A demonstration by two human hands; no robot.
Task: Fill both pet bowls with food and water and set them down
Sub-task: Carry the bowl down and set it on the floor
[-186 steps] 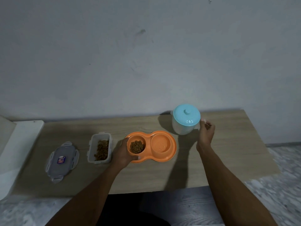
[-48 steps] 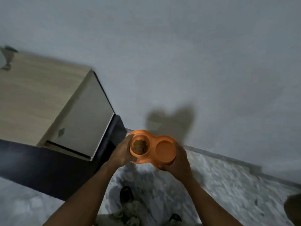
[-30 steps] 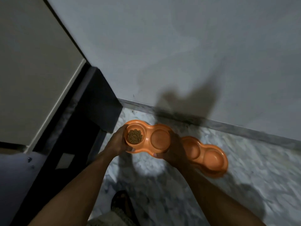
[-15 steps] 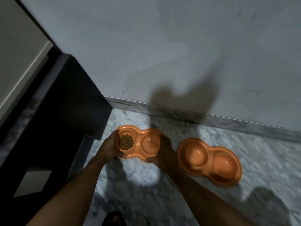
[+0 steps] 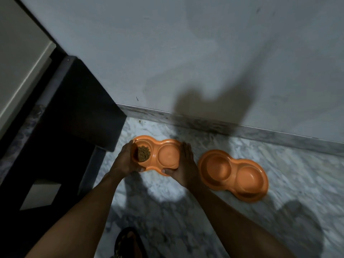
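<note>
Both hands hold first bowl beside second bowl.

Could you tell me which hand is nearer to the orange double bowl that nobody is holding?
Right. The right hand holds the end of the kibble bowl next to the unheld double bowl, apart from it; the left hand holds the far end.

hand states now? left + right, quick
Left hand: holding the kibble end of the orange double bowl.
Right hand: holding the same bowl's other end.
</note>
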